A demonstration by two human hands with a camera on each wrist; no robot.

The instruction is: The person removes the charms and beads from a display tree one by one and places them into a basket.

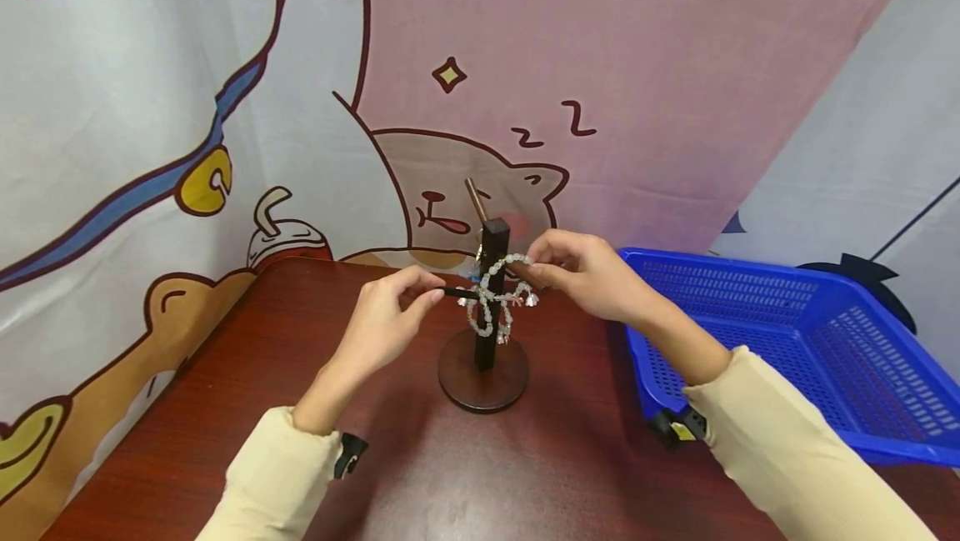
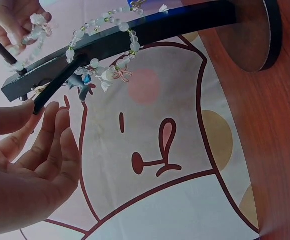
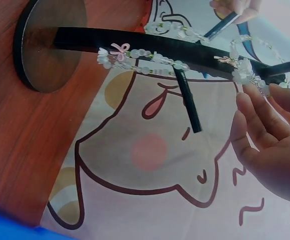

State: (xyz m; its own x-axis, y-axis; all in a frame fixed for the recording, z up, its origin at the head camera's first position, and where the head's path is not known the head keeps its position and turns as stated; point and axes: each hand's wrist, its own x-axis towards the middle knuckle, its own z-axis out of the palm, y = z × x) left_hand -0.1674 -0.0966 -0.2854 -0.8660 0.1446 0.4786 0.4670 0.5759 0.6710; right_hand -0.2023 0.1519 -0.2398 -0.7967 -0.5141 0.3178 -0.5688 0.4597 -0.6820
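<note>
A dark wooden stand [image 1: 491, 349] with a round base [image 1: 483, 391] and several side pegs stands upright on the table. My left hand [image 1: 390, 316] pinches the tip of a black peg [image 2: 59, 84] between thumb and forefinger. With my right hand [image 1: 588, 274] I pinch a pale beaded bracelet [image 1: 516, 258] near the upper part of the stand; white flower-like charms [image 3: 245, 72] show at my fingertips in the right wrist view. Other clear-beaded bracelets [image 3: 157, 59] hang from lower pegs, one with a pink bow charm [image 3: 119, 48]. Where the held bracelet meets its peg is partly hidden.
A blue plastic basket [image 1: 750, 274] stands on the right, beside my right forearm. The reddish-brown table [image 1: 300, 374] lies under the stand. Behind it hangs a cloth [image 1: 675, 66] printed with cartoon animals.
</note>
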